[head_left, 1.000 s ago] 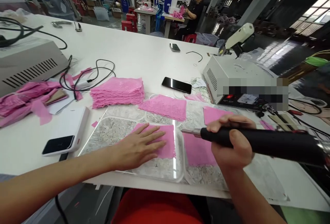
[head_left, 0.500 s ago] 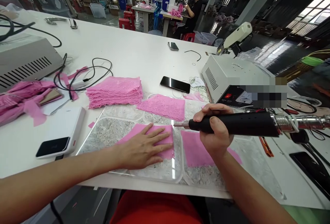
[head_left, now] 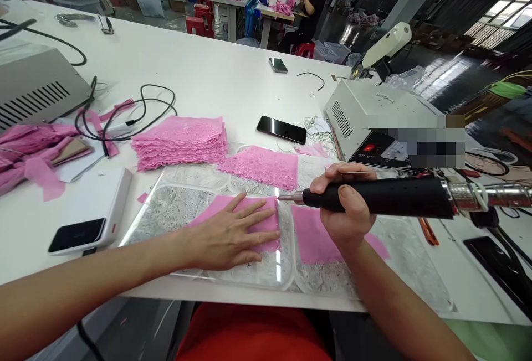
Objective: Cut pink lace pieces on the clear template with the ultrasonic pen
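My left hand (head_left: 233, 233) lies flat with spread fingers on a pink fabric piece (head_left: 222, 204). The piece rests under or on a clear plastic template (head_left: 166, 206); I cannot tell which. My right hand (head_left: 349, 206) wraps round a black handheld tool with a pointed metal tip (head_left: 399, 197), held level. Its tip is at the top right corner of the fabric under my left hand; whether it touches is unclear. A second pink piece (head_left: 310, 233) lies below the tool, partly hidden by my right hand. Behind are a lacy pink piece (head_left: 266, 167) and a stack of lacy pink pieces (head_left: 180, 142).
A grey control box (head_left: 369, 106) stands at right, another vented box (head_left: 37, 84) at left. A phone (head_left: 281, 129), black cable (head_left: 145, 98), white power bank (head_left: 95, 206) and orange cutter (head_left: 428, 231) lie on the white table (head_left: 199, 67). A person (head_left: 310, 12) sits at a sewing machine behind.
The view has shifted slightly. The tool's tip is a little closer to the fabric's top right corner. My left hand stays flat on the same piece.
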A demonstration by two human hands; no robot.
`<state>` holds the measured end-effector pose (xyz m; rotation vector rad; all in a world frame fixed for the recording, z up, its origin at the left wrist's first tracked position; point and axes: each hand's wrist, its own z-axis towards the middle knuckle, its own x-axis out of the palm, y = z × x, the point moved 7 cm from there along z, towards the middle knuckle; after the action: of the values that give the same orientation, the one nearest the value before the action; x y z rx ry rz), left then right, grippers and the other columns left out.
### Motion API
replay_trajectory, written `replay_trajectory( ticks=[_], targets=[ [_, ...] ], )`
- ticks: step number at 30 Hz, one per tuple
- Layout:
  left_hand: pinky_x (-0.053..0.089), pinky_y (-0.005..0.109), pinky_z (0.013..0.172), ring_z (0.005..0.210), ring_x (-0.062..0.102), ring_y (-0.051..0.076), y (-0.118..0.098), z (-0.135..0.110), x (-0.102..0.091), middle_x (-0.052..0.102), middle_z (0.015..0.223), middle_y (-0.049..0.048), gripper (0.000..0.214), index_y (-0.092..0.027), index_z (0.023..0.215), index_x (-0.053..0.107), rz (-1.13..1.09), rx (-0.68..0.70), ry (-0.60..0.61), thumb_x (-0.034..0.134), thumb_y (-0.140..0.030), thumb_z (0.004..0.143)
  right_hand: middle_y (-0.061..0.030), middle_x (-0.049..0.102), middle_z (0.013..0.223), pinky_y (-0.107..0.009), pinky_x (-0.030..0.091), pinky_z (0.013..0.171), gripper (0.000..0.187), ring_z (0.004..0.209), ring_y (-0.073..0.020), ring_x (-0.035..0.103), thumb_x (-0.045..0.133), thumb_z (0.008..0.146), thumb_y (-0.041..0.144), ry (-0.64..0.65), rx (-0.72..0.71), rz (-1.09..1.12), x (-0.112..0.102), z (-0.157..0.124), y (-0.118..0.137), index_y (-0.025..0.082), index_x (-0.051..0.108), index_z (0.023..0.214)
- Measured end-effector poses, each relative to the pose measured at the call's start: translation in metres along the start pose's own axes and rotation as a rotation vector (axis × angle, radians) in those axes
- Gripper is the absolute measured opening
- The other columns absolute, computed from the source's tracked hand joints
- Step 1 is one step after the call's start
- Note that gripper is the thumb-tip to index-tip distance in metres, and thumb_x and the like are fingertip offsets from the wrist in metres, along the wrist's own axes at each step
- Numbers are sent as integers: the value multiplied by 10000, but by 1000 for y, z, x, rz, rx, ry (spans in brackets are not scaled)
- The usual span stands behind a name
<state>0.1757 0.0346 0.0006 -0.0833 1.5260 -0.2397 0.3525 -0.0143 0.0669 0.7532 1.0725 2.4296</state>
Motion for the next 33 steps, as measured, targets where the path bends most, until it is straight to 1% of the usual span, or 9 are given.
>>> replay_trajectory(
  ticks=[4,8,14,18,24,27,30,33],
  targets=[
    [142,653,1154,1452,272,363,-4,1,-1,285,1585,115,474,-341,1434,451,-21,33,17,510,-449,976,26,592,822,-294,522,548,154,555,-94,591,601,741,261,-4,12,-7,0,0,0,218,606,889],
    [176,678,1131,1447,269,389,-4,2,0,273,1588,127,477,-340,1436,452,-40,33,26,500,-457,976,26,587,816,-288,513,541,157,552,-94,587,603,736,271,-3,13,-15,-1,0,-2,218,597,884],
    [205,684,1120,1434,291,401,-4,2,1,320,1566,132,470,-335,1414,483,-52,35,13,501,-481,968,24,578,821,-290,518,552,148,561,-94,593,588,751,251,7,15,-15,0,1,-4,218,600,895],
    [220,686,1110,1437,283,404,-4,1,1,296,1576,138,462,-331,1415,481,-53,46,4,462,-492,982,25,583,825,-292,520,552,141,562,-97,601,586,752,227,32,28,-3,2,0,-5,222,612,891],
    [166,646,1149,1439,282,386,-3,0,1,293,1582,114,474,-333,1413,485,-66,54,-26,501,-489,966,26,584,820,-288,515,531,142,551,-98,597,594,744,227,42,24,-11,3,0,-7,223,607,885],
    [158,645,1150,1434,293,388,-3,0,1,296,1580,117,473,-324,1407,496,-78,58,-45,504,-490,965,26,579,817,-296,518,541,111,548,-99,596,596,747,222,52,18,-33,4,0,-7,216,585,857],
    [156,647,1150,1437,290,386,-3,-1,3,300,1578,125,484,-318,1408,496,-79,57,-40,495,-510,964,27,578,814,-304,525,555,84,553,-101,597,599,749,215,54,10,-69,5,0,-6,212,557,821],
    [149,646,1154,1437,297,380,-4,-1,2,317,1572,118,491,-314,1394,516,-81,58,-55,495,-535,957,25,585,803,-312,527,561,86,552,-107,599,601,741,202,45,7,-82,5,-1,-5,208,553,811]
  ],
)
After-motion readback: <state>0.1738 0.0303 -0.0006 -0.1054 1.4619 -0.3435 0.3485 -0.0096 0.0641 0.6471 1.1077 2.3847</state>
